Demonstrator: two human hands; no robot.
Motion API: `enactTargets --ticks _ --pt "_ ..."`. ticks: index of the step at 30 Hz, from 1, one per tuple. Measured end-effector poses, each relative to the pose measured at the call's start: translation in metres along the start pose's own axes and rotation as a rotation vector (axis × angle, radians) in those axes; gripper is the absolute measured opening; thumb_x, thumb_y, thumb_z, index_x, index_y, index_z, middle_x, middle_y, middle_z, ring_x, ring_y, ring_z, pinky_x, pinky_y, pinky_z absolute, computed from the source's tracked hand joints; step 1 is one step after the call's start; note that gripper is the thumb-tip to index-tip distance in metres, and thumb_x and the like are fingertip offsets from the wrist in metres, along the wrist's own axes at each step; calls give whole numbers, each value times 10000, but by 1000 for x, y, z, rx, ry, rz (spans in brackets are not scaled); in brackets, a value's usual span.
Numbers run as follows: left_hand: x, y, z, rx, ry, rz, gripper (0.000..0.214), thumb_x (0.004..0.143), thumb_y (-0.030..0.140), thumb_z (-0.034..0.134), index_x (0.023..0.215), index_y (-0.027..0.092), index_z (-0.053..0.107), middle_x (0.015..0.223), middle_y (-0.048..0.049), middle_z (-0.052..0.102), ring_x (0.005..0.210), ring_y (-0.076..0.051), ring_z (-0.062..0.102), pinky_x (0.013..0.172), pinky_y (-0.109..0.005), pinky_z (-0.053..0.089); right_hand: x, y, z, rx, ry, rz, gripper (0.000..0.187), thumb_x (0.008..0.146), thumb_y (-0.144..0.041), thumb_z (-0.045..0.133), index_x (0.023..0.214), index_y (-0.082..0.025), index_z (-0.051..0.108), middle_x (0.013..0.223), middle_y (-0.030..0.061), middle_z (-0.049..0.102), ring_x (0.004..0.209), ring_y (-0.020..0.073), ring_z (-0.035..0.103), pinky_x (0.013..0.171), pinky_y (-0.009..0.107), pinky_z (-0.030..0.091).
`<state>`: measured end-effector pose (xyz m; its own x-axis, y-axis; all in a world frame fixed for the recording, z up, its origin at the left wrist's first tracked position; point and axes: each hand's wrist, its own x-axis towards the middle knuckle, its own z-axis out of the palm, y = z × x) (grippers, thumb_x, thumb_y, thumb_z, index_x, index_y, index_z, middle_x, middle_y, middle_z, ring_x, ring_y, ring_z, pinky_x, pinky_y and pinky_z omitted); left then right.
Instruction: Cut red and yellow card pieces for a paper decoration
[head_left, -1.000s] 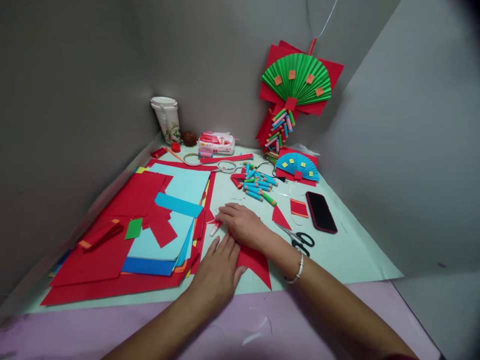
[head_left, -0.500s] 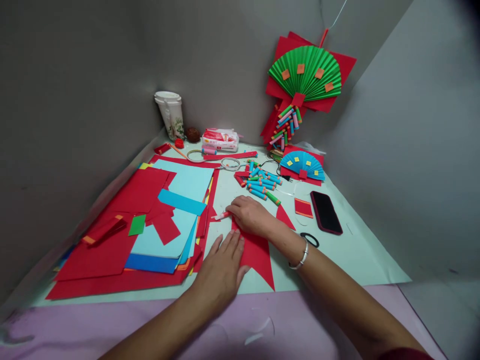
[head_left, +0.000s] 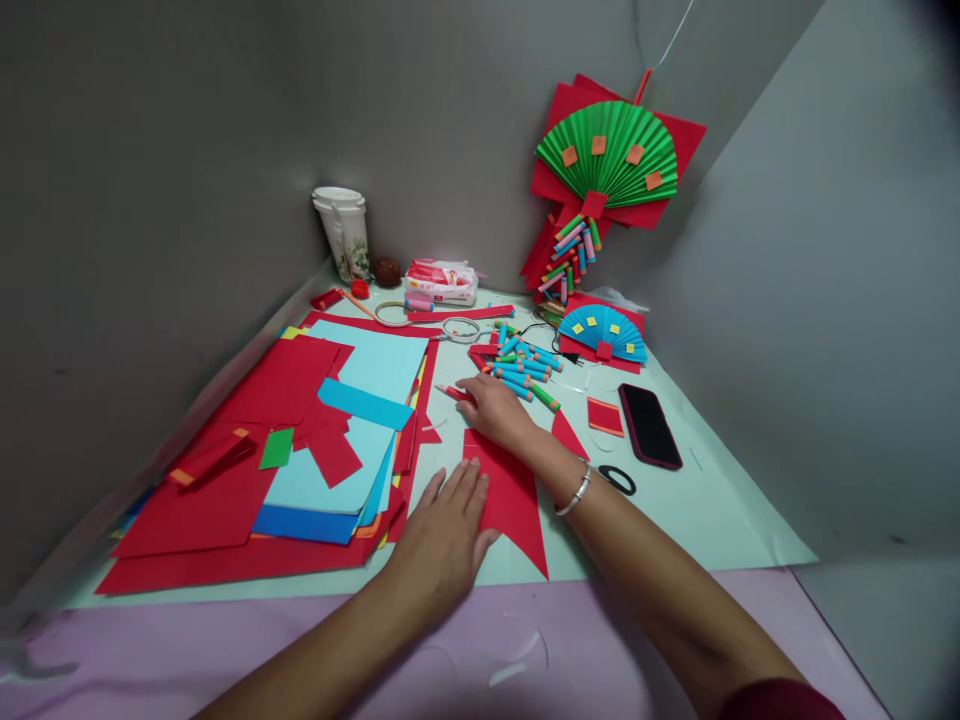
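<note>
Left hand (head_left: 442, 540) is down flat on the mat (head_left: 712, 510), palm to the surface. Its fingers (head_left: 463, 482) are straight and only lightly fanned, gripping nothing. The red paper cutout (head_left: 514, 500) lies right beside that hand. Its left edge slips under the two inner fingers and the thumb, while the outer fingers rest on bare mat. The cutout runs from just below the right wrist down to a sharp pointed tail near the mat's front edge (whatever sits under the palm is hidden).

Up ahead, the right hand (head_left: 495, 408) is beyond the cutout's top edge, knuckles up. Its fingers (head_left: 474, 392) are curled close together around a red-and-white pen (head_left: 450, 391). The pen's tip pokes out to the left of the fingertips, low over the mat. A silver bracelet (head_left: 574, 492) rings that wrist, which crosses the cutout's upper right corner.

A heap of little paper rolls (head_left: 521, 365) sits just beyond the right knuckles, nearly touching them. Right of the forearm, a black scissor handle (head_left: 619, 480) peeks out, with a dark phone (head_left: 649, 426) a little further off. A layered stack of coloured sheets (head_left: 300, 450) lies to the left of both hands, its edge just beside the left fingers. At the back, a small blue fan (head_left: 602, 330) lies on the mat and a green fan (head_left: 607, 150) stands against the wall.
</note>
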<state>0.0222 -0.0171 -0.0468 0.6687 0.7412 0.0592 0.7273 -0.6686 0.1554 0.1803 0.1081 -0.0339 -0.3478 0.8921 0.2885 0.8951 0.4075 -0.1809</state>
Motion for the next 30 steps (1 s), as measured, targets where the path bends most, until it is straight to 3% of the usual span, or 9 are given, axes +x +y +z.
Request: enactTargets --ticks 3,7,10,14,18,21,24,30 --pt "-1 0 -1 -10 -12 1 558 981 398 354 1429 82 454 1514 -163 392 1421 -278 339 1166 -488 277 -3 -6 -3 19 13 -80 326 957 -227 551 1276 -165 576 1192 121 590 1100 229 525 936 330 409" --pt "0 0 -1 -34 -47 -20 573 977 407 356 1430 69 449 1514 -171 383 1427 -288 322 1174 -499 261 -8 -16 -2 19 -33 -202 166 944 -204 566 1055 -204 691 1099 93 634 1041 237 528 898 344 407" --pt "1 0 -2 -46 -55 -32 577 973 411 365 1438 78 439 1522 -159 367 1430 -285 314 1178 -500 255 -6 -20 3 15 -26 -192 175 952 -161 527 945 -167 701 1020 111 653 990 244 535 858 348 413" --pt "2 0 -6 -48 -64 -28 572 966 399 388 1445 88 428 1522 -147 361 1428 -276 320 1176 -496 269 -1 -17 4 40 23 -110 202 963 -161 499 1056 -136 678 983 106 671 938 225 564 851 322 428" --pt "1 0 -8 -27 -88 -17 572 947 343 429 1451 74 412 1524 -159 344 1422 -298 321 1158 -520 299 9 -8 -2 71 60 -43 298 960 -208 552 1253 -174 597 1138 69 666 1044 174 577 898 249 417" --pt "0 0 -6 -29 -82 -13 566 941 331 440 1448 80 419 1521 -161 342 1417 -308 327 1148 -531 317 26 2 -6 60 77 53 201 978 -270 536 1049 -157 687 1012 72 698 961 181 613 839 251 430" --pt "-1 -1 -4 -31 -51 -2 559 930 317 465 1438 87 437 1504 -158 367 1405 -310 353 1137 -536 338 52 13 -7 36 83 138 301 980 -360 526 879 -142 708 874 91 704 838 206 629 747 276 440" --pt "-3 -4 -2 -29 1 2 543 909 314 509 1404 91 493 1481 -160 403 1372 -326 410 1104 -531 397 110 20 -1 20 62 116 248 973 -196 487 1124 -210 683 1121 56 702 1029 201 623 863 299 453"
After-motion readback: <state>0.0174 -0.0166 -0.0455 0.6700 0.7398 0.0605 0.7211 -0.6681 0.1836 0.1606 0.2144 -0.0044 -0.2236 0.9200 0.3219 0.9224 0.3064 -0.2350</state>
